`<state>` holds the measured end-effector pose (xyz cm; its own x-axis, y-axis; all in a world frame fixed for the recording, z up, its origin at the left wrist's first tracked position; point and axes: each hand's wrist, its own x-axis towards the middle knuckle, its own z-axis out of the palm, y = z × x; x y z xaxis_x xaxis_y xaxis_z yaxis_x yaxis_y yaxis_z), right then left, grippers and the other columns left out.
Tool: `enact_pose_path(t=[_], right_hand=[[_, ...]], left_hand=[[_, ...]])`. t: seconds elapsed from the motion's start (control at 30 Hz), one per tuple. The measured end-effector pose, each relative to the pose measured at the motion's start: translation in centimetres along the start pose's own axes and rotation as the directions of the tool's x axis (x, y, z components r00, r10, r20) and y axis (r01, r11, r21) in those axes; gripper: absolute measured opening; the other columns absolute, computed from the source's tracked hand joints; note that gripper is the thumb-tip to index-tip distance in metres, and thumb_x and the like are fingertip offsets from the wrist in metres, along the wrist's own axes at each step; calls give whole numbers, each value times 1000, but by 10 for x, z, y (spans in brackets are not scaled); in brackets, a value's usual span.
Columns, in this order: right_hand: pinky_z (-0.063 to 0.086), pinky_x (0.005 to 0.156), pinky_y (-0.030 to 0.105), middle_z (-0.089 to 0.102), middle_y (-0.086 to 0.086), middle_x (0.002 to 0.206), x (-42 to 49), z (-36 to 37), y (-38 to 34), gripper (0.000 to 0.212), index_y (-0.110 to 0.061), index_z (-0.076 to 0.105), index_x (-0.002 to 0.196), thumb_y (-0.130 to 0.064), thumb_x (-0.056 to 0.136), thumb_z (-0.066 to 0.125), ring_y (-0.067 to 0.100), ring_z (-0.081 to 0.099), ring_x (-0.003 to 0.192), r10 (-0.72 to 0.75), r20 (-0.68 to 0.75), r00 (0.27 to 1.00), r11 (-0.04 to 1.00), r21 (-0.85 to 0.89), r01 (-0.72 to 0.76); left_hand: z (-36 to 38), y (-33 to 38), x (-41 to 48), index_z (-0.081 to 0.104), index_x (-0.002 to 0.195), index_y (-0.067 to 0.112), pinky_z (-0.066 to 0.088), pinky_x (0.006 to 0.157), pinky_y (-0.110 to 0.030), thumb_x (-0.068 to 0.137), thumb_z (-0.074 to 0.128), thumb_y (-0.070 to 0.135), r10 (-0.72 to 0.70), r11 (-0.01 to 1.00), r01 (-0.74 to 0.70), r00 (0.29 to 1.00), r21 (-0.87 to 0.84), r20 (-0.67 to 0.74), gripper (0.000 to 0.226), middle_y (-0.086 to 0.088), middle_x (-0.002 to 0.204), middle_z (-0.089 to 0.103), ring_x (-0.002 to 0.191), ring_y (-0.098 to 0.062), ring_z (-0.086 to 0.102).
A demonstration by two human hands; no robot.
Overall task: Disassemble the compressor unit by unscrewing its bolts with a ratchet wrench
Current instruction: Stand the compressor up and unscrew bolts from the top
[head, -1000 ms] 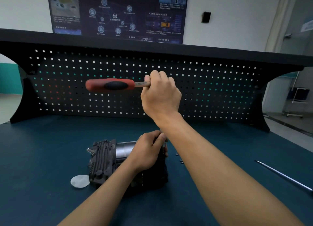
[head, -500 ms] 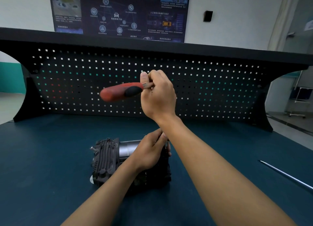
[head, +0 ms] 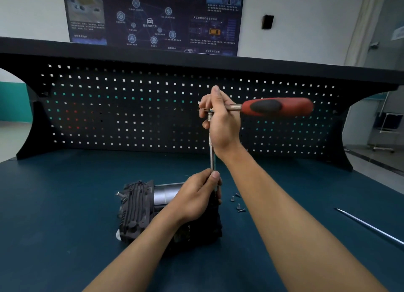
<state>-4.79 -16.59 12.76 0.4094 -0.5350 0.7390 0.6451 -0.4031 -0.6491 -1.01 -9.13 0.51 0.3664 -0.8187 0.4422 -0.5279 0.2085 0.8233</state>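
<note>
Fingers (head: 215,175) of the left hand (head: 194,197) pinch the lower end of a slim steel extension bar (head: 211,158), steadying it upright over the compressor unit (head: 135,206), while the right hand (head: 223,125) is curled round the head of the ratchet wrench (head: 277,107), its red-and-black handle pointing to 3 o'clock. The compressor unit lies on the dark blue workbench (head: 65,204), at about 7 o'clock from the middle of the view, in front of a perforated pegboard (head: 131,108); the bar's tip and whatever it sits on are hidden by the left hand. A few loose bolts (head: 238,206) lie on the bench just beside the unit at its 3 o'clock, and a thin metal rod (head: 369,226) rests well apart at 4 o'clock. The finned cast body looks heavy and rigid enough to stay put under torque; its ribs and block ends offer the surest hold. The long bar may wobble, so a guiding pinch low down seems wise, with turning force best applied at the cushioned handle. The bolts are small and apt to roll
</note>
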Motion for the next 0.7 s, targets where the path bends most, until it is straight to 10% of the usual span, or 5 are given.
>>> enact_pose_path(t=[0.7], right_hand=[[24, 44, 19, 59, 0, 79, 13, -38, 1, 48, -15, 48, 70, -42, 107, 32, 10, 40, 50, 346, 219, 912, 686, 604, -406]], left_hand=[[4, -1, 2, 57, 82, 12, 51, 64, -24, 104, 41, 36, -41, 999, 41, 999, 10, -31, 37, -3, 68, 63, 67, -19, 68]])
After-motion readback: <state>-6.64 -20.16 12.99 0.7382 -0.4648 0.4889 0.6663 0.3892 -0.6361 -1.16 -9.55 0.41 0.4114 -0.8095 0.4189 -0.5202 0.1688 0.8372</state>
